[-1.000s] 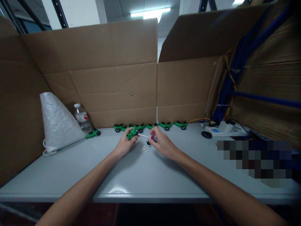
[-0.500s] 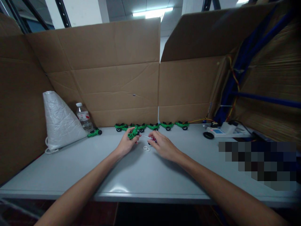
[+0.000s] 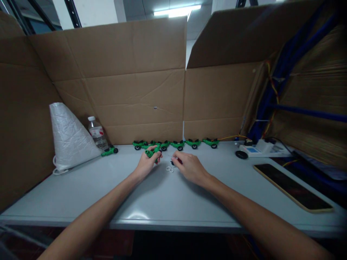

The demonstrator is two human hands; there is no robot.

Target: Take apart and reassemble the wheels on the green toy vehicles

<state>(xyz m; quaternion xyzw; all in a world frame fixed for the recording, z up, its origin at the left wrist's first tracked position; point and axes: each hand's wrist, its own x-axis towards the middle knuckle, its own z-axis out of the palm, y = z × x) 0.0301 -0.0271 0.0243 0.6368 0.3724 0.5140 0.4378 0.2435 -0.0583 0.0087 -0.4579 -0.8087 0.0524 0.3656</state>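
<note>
My left hand (image 3: 145, 165) is closed around a green plastic toy vehicle body (image 3: 149, 153), lifted over the table. In my right hand (image 3: 189, 168) is a screwdriver (image 3: 169, 156), pinched between thumb and fingers; its thin metal shaft points left at the toy body. Most of its dark red handle is hidden in the hand, and whether the tip touches the toy is too small to tell. Just below the hands, a pair of small white rings (image 3: 170, 169) lies on the table. A small black part (image 3: 172, 163) shows under my right fingertips.
Several green toy vehicles (image 3: 193, 144) with black wheels line the back cardboard wall (image 3: 141, 90). To the left stand a silvery bag (image 3: 70, 141), a water bottle (image 3: 97, 133) and another green toy piece (image 3: 110, 151). A power strip (image 3: 260, 150) and a phone (image 3: 292, 186) lie right.
The toy body in my left hand has turned slightly, its end now further left and higher. My right hand keeps its hold on the screwdriver. The camera view has shifted a little.
</note>
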